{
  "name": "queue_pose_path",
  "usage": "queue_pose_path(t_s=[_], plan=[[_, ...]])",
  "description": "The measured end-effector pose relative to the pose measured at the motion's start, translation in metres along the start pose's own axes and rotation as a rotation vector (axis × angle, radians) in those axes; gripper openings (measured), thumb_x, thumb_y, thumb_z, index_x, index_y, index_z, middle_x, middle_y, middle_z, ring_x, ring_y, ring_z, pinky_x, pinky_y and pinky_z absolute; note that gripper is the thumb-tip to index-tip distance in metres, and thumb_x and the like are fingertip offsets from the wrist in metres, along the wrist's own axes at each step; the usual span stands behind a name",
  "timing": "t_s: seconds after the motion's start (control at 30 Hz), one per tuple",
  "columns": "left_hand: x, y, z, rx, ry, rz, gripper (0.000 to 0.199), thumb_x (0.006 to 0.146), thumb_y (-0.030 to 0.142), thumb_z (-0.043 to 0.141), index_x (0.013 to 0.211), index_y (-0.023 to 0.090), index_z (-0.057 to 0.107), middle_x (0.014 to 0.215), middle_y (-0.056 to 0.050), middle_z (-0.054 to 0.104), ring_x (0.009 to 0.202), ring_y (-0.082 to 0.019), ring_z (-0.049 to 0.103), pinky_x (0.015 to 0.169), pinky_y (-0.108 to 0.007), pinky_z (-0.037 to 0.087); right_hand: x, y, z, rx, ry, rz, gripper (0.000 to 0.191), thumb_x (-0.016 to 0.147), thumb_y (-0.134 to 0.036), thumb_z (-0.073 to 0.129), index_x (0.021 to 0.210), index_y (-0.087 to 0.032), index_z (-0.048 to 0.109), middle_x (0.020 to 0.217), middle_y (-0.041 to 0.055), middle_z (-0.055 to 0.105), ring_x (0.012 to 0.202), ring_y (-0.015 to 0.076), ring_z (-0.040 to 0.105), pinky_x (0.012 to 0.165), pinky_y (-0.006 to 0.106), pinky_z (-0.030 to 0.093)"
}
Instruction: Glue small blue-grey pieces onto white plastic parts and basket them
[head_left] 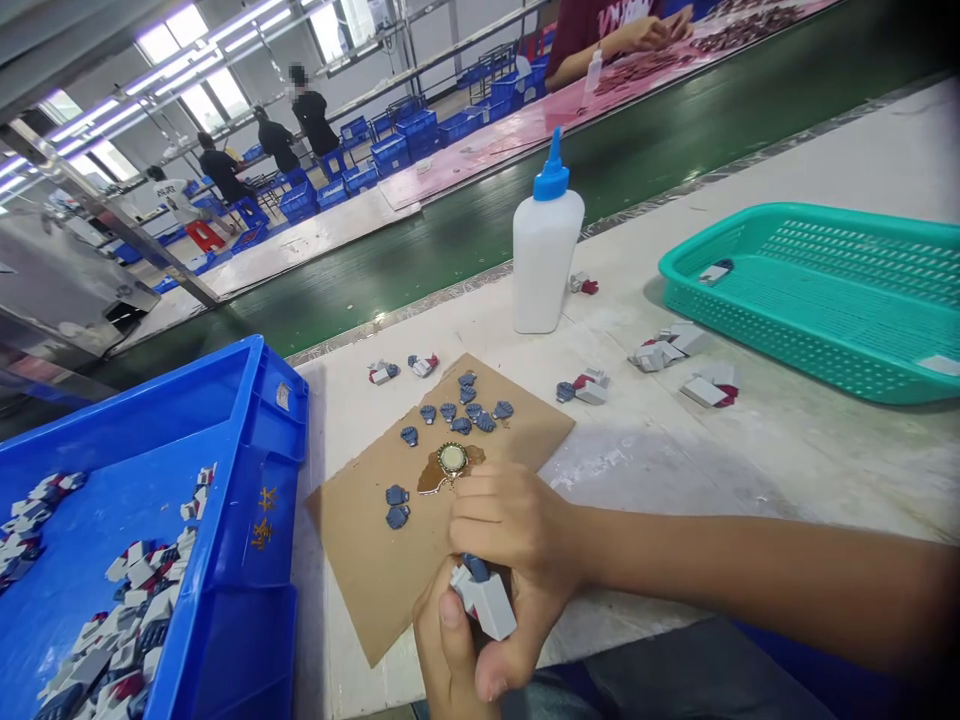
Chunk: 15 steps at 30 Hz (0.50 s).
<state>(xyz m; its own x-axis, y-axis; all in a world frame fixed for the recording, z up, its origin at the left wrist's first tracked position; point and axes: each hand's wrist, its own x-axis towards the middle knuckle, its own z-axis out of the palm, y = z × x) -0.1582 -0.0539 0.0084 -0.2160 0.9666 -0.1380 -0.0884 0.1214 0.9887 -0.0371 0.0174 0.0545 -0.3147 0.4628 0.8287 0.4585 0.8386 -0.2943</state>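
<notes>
Head view, small grey plastic piece (486, 598) pinched between both hands at the cardboard sheet's (360, 540) near edge, left hand (450, 650) gripping from below, right hand (517, 530) clasped over it, blue caps (461, 410) beyond.

two orange-yellow characters are showing on the front wall of the blue bin (259, 520) at the left, looking like chinese writing, too small to be read surely. white letters are showing on the dark red shirt (600, 15) of a person at the far bench, cut off by the top edge and staying unreadable. nothing else is carrying legible writing.
</notes>
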Motion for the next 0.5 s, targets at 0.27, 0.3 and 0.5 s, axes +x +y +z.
queue_pose_path(t_s=[0.27,0.3,0.5], plan=[[0.011,0.030,0.015,-0.256,-0.137,0.283,0.072,0.055,0.075,0.054,0.108,0.025,0.054,0.108,-0.003,0.058,0.098,-0.022,0.053,0.077,-0.025,0.046,-0.001,-0.008,0.000,0.010,0.006,-0.060,0.063,0.071,-0.075,0.032,0.051,-0.016,0.042,0.047,-0.0038,0.032,0.048,0.0093,0.029,0.046,0.027,0.022],[0.011,0.032,0.015,-0.247,-0.186,0.337,0.077,0.054,0.076,0.052,0.114,0.026,0.051,0.119,-0.004,0.053,0.109,-0.024,0.048,0.086,-0.027,0.043,-0.002,-0.009,0.000,0.016,-0.012,-0.056,0.064,0.071,-0.076,0.030,0.049,-0.017,0.041,0.047,-0.0034,0.032,0.048,0.0095,0.030,0.046,0.027,0.022],[0.004,0.032,0.016,-0.081,-0.120,0.305,0.066,0.062,0.067,0.056,0.103,0.016,0.059,0.112,-0.011,0.057,0.110,-0.030,0.048,0.094,-0.035,0.040,-0.007,-0.013,0.004,-0.035,-0.059,-0.053,0.068,0.073,-0.076,0.020,0.048,-0.017,0.041,0.046,-0.0037,0.030,0.046,0.0094,0.027,0.047,0.027,0.027]])
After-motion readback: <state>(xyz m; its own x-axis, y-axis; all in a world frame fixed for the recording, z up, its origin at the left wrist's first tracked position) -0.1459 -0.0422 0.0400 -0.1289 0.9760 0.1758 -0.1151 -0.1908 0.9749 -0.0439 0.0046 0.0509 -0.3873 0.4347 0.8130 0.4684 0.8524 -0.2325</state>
